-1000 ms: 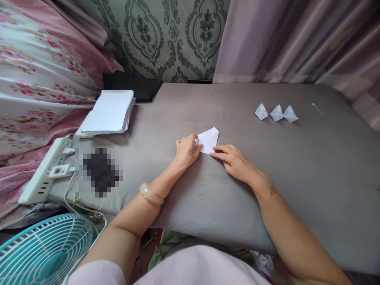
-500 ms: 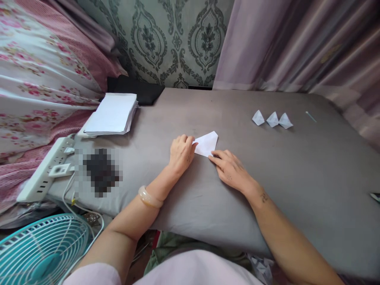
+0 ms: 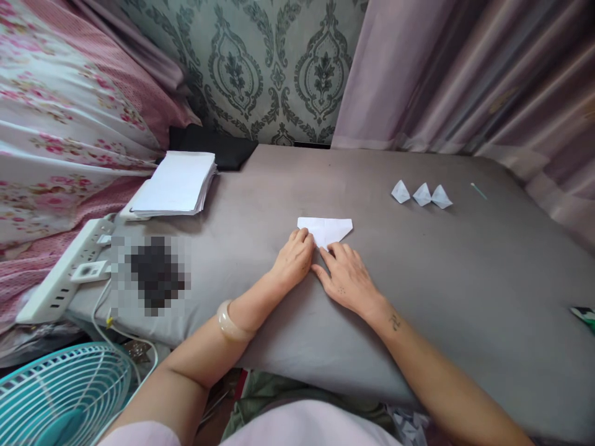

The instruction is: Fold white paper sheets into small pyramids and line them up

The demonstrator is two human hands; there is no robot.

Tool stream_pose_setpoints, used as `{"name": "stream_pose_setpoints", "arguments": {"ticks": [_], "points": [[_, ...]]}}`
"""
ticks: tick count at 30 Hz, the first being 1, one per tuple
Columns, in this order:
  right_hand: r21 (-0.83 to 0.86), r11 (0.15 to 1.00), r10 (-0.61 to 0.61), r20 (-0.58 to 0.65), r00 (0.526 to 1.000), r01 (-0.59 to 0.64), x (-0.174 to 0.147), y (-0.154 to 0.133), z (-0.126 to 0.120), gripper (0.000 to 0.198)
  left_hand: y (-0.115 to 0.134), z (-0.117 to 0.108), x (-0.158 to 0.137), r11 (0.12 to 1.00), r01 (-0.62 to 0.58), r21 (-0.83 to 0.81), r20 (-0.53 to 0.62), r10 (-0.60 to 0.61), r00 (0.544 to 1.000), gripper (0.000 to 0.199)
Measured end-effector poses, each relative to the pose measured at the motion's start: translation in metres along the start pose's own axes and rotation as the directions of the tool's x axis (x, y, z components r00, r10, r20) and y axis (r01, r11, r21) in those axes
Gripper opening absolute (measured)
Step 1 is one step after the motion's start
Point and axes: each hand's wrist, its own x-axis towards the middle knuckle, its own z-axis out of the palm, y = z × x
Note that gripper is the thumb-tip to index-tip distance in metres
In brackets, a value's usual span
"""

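A folded sheet of white paper point(image 3: 328, 230) lies on the grey cloth surface in front of me, its long straight edge toward the wall and its sides narrowing toward my hands. My left hand point(image 3: 296, 255) is closed, its bent fingers on the paper's near left side. From the right, my right hand point(image 3: 346, 272) rests its fingertips on the paper's near point, with thumb and fingers apart. The paper's nearest corner is partly hidden by my fingers.
Three small folded paper shapes point(image 3: 422, 195) stand at the back right, near a thin stick point(image 3: 478, 191). A paper stack point(image 3: 179, 183) lies back left beside a black item point(image 3: 218, 145). A power strip point(image 3: 62, 272) and a turquoise fan point(image 3: 65, 390) are at left.
The folded paper has turned so its long edge faces the wall. My right hand has moved left, closer to my left hand, and both touch its near end.
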Motion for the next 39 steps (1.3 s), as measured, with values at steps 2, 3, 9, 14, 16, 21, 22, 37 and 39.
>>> {"name": "stream_pose_setpoints", "arguments": {"ticks": [2,3,9,14,16,21,22,37,39], "points": [[0.013,1.000,-0.003,-0.014,1.000,0.004,0.000,-0.003,0.001,0.046,-0.006,0.000,0.005,1.000,-0.009,-0.001,-0.010,0.009,1.000,0.025],[0.020,1.000,-0.005,-0.029,1.000,0.006,0.000,-0.003,0.002,0.044,-0.007,-0.001,0.008,1.000,-0.001,0.007,-0.020,0.002,1.000,0.025],[0.104,0.992,-0.054,-0.125,0.991,0.067,0.004,0.010,0.007,0.030,-0.008,0.001,0.016,0.992,-0.117,-0.044,-0.019,0.116,0.993,0.025],[0.201,0.978,-0.020,-0.195,0.981,0.060,0.014,0.030,0.017,0.030,-0.006,0.006,0.017,0.986,-0.132,-0.105,-0.025,0.130,0.991,0.027],[0.211,0.977,0.008,-0.213,0.977,0.038,0.016,0.036,0.022,0.032,-0.004,0.006,0.017,0.989,-0.124,-0.085,-0.025,0.122,0.992,0.028],[0.219,0.975,0.070,-0.188,0.980,-0.028,0.021,0.043,0.024,0.035,0.005,0.002,0.017,0.995,-0.097,-0.015,0.023,0.097,0.995,0.032],[0.219,0.975,0.080,-0.180,0.980,-0.039,0.024,0.045,0.022,0.033,0.008,0.000,0.018,0.996,-0.092,0.001,0.041,0.092,0.995,0.032],[0.190,0.976,0.140,-0.190,0.972,-0.103,0.087,0.070,0.031,0.039,0.010,0.007,0.013,0.999,-0.041,0.021,-0.013,0.041,0.999,0.028],[0.193,0.977,0.128,-0.194,0.973,-0.090,0.087,0.070,0.032,0.039,0.009,0.007,0.013,0.999,-0.050,0.017,-0.013,0.050,0.999,0.028]]}}
